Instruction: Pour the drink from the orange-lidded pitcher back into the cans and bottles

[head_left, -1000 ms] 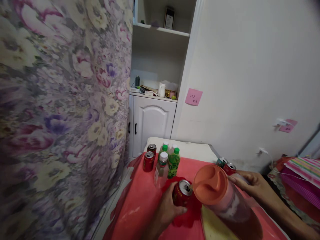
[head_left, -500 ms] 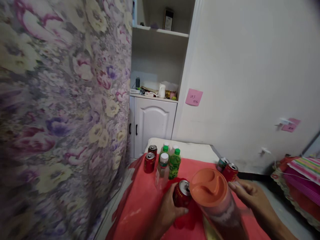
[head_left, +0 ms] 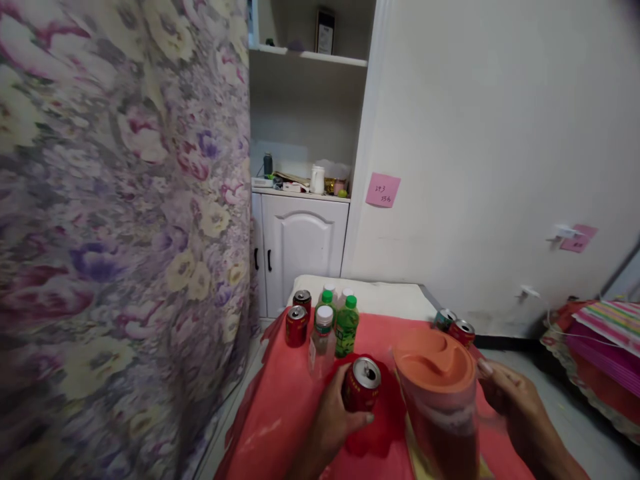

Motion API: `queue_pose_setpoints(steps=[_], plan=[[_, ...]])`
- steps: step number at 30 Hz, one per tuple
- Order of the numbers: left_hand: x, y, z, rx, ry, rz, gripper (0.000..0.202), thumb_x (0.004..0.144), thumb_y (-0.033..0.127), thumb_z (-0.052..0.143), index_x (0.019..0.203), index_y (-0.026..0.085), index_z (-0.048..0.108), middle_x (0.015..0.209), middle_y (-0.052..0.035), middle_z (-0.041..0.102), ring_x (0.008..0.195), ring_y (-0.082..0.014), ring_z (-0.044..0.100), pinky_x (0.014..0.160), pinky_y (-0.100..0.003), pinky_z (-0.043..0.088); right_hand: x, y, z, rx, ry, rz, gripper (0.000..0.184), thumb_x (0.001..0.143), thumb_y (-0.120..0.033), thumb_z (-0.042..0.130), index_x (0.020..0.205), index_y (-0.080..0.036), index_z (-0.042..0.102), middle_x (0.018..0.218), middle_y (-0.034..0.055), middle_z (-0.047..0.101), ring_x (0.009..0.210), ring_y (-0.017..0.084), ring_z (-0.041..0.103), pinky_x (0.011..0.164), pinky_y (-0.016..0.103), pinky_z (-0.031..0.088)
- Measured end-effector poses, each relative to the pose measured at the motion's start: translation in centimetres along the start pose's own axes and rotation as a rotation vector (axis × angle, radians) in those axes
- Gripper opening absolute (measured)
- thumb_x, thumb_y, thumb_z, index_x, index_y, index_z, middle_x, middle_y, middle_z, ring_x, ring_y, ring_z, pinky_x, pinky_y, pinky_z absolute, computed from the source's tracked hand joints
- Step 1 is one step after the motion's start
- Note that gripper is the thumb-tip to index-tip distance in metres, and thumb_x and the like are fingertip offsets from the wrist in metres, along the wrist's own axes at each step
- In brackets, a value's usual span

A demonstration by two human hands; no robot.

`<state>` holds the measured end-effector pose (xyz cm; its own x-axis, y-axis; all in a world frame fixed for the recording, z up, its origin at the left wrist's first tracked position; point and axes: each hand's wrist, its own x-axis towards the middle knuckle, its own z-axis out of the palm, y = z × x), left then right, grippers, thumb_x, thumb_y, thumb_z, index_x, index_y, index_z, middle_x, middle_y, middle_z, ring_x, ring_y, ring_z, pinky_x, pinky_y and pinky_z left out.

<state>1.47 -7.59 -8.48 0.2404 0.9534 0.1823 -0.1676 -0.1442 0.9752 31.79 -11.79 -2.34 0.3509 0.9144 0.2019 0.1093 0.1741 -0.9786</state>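
Observation:
My left hand (head_left: 333, 423) is wrapped round a red drink can (head_left: 361, 385) that stands on the red cloth of the table (head_left: 280, 420). Beside it on the right stands a tall clear pitcher with an orange lid (head_left: 436, 363), holding reddish liquid. My right hand (head_left: 515, 407) grips the pitcher at its right side, apparently by a handle I cannot make out. The pitcher is nearly upright.
Two more red cans (head_left: 296, 325) and several bottles with green and white caps (head_left: 346, 325) stand at the table's far left. Two cans (head_left: 457, 328) sit at the far right edge. A floral curtain (head_left: 125, 233) hangs on the left; a white cabinet (head_left: 300, 247) stands behind.
The pitcher has swung from a strong tilt toward me up to nearly upright, and my right hand moved with it. My left hand stays on the can.

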Motion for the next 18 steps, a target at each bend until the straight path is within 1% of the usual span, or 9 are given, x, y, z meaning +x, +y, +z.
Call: queue_pose_setpoints(steps=[4, 7, 9, 14, 18], plan=[[0.4, 0.3, 0.2, 0.048, 0.037, -0.036, 0.077, 0.05, -0.001, 0.076, 0.123, 0.018, 0.059, 0.122, -0.01, 0.071, 0.118, -0.0338, 0.062, 0.104, -0.041, 0.046, 0.6, 1.4, -1.3, 0.127, 0.146, -0.024, 0.047, 0.073, -0.056, 0.071, 0.057, -0.022, 0.043, 0.058, -0.0068, 0.025, 0.054, 0.011, 0.019, 0.048, 0.027, 0.016], [0.6, 0.4, 0.3, 0.032, 0.046, -0.058, 0.077, 0.049, 0.002, 0.078, 0.123, 0.017, 0.058, 0.123, -0.0115, 0.07, 0.119, -0.0349, 0.061, 0.104, -0.042, 0.046, 1.2, 2.3, -1.9, 0.191, 0.204, -0.043, 0.046, 0.071, -0.054, 0.073, 0.055, -0.021, 0.046, 0.057, -0.0066, 0.026, 0.054, 0.011, 0.021, 0.047, 0.027, 0.017], [0.7, 0.3, 0.2, 0.045, 0.057, -0.064, 0.078, 0.048, 0.005, 0.08, 0.123, 0.017, 0.059, 0.123, -0.012, 0.071, 0.119, -0.0363, 0.061, 0.104, -0.043, 0.046, 1.6, 3.1, -2.0, 0.216, 0.229, -0.06, 0.045, 0.072, -0.052, 0.073, 0.054, -0.02, 0.046, 0.056, -0.0065, 0.027, 0.053, 0.011, 0.022, 0.047, 0.027, 0.017], [1.0, -0.8, -0.2, 0.067, 0.067, -0.08, 0.08, 0.049, 0.007, 0.08, 0.125, 0.02, 0.058, 0.123, -0.0083, 0.072, 0.12, -0.0352, 0.061, 0.104, -0.042, 0.046, 2.7, 5.3, -1.7, 0.259, 0.263, -0.09, 0.041, 0.077, -0.045, 0.069, 0.054, -0.02, 0.045, 0.057, -0.0069, 0.026, 0.052, 0.01, 0.022, 0.045, 0.026, 0.018], [1.2, -1.5, -0.5, 0.09, 0.043, -0.08, 0.081, 0.051, 0.015, 0.084, 0.126, 0.018, 0.056, 0.125, -0.0116, 0.07, 0.121, -0.0361, 0.061, 0.106, -0.043, 0.045, 3.2, 6.0, -1.3, 0.272, 0.275, -0.09, 0.039, 0.078, -0.045, 0.066, 0.055, -0.02, 0.046, 0.057, -0.0068, 0.027, 0.051, 0.01, 0.023, 0.044, 0.025, 0.019]])
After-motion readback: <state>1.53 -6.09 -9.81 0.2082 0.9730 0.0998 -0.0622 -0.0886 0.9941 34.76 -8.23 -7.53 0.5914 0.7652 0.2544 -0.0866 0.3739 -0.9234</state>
